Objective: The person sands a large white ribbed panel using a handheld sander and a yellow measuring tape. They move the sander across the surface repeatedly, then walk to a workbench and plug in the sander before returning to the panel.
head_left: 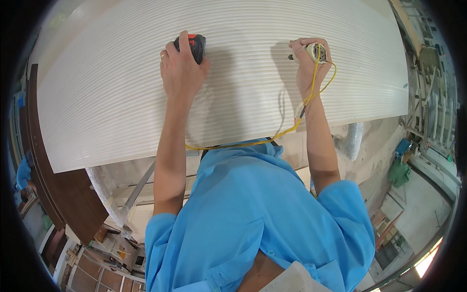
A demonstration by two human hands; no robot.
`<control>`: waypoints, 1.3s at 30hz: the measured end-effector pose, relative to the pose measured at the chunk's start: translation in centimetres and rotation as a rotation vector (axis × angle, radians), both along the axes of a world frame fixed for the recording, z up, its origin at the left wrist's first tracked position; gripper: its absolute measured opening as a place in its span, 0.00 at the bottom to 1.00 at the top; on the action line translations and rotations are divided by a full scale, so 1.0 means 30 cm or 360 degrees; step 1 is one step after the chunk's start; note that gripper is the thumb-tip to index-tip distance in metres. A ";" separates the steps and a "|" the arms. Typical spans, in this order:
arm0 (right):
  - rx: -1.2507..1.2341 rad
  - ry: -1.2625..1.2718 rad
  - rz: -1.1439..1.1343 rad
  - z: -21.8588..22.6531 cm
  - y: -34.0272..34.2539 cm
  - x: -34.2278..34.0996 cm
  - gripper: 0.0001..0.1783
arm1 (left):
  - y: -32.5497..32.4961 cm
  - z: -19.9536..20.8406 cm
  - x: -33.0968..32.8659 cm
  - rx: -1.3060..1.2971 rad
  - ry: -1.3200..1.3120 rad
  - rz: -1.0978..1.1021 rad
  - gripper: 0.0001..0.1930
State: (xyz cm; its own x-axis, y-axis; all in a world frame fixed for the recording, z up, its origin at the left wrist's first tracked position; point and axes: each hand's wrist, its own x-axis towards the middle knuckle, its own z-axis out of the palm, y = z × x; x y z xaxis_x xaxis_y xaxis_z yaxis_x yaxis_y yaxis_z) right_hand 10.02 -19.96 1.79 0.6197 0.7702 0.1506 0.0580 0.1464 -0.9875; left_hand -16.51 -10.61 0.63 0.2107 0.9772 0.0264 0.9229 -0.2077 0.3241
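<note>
Presently your left hand (179, 68) is closed over a black and red handheld tool (193, 45), pressing it flat against the large white ribbed panel (121, 87), near the panel's middle. Your right hand (307, 61) pinches a small cream-coloured tool with a dark tip (311, 51) against the same panel, well apart from the left, toward the right end. A thin yellow cord (272, 136) runs from that tool down past the panel's near edge to your blue shirt (253, 214).
</note>
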 end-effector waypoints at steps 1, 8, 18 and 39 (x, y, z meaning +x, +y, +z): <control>0.0019 -0.0009 0.0019 0.000 0.003 0.003 0.10 | 0.003 -0.002 0.001 0.0024 0.0001 -0.0005 0.41; -0.0093 -0.0036 0.0017 -0.051 0.032 -0.009 0.10 | 0.012 -0.012 0.004 0.0050 0.0002 0.0009 0.41; -0.0038 -0.0022 0.0009 -0.034 0.056 0.006 0.09 | 0.016 0.005 0.007 -0.0053 0.0001 0.0038 0.41; -0.0131 -0.0050 0.0087 -0.063 0.091 0.026 0.09 | 0.111 -0.002 0.052 -0.0010 0.0025 0.0035 0.41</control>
State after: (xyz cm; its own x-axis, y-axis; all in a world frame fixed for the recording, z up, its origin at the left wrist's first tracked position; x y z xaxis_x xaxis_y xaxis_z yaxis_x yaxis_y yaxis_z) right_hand 10.80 -17.22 -0.09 0.5725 0.8133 0.1038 0.0830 0.0685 -0.9942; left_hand -14.96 -7.28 0.56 0.1892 0.9818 0.0169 0.9322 -0.1850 0.3109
